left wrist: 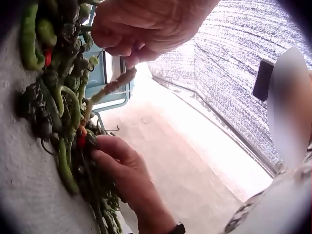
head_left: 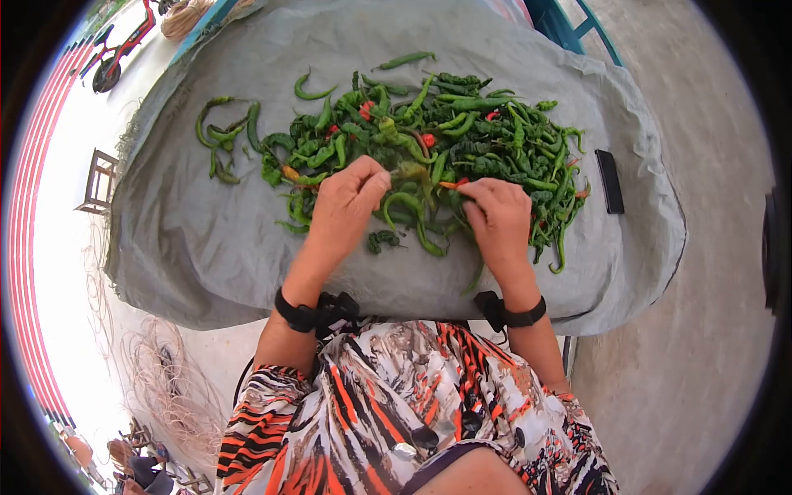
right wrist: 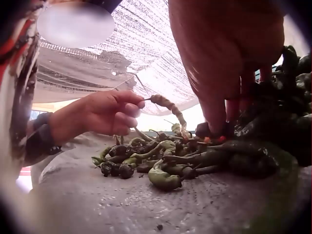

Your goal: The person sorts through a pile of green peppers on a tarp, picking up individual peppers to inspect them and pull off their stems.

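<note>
Between finger and thumb, my left hand (head_left: 346, 202) pinches the thin stem of a pale, wrinkled chili pepper (right wrist: 168, 105). That pepper hangs over the pile, blurred in the head view. A short way to the right, my right hand (head_left: 502, 214) reaches down into the pile, its thumb and fingertips closed at a red-orange chili pepper (left wrist: 82, 140); part of this pepper is hidden by the fingers. Around both hands spreads a heap of green chili peppers (head_left: 487, 148), with a few red ones among them. Curved green peppers (head_left: 404, 202) lie between the hands.
A grey tarp (head_left: 223, 264) with raised, folded edges lies under the peppers. Some green peppers (head_left: 224, 136) lie apart on the left. A dark phone (head_left: 609, 181) rests on the tarp at the right. Blue-green framing (head_left: 590, 25) stands behind it.
</note>
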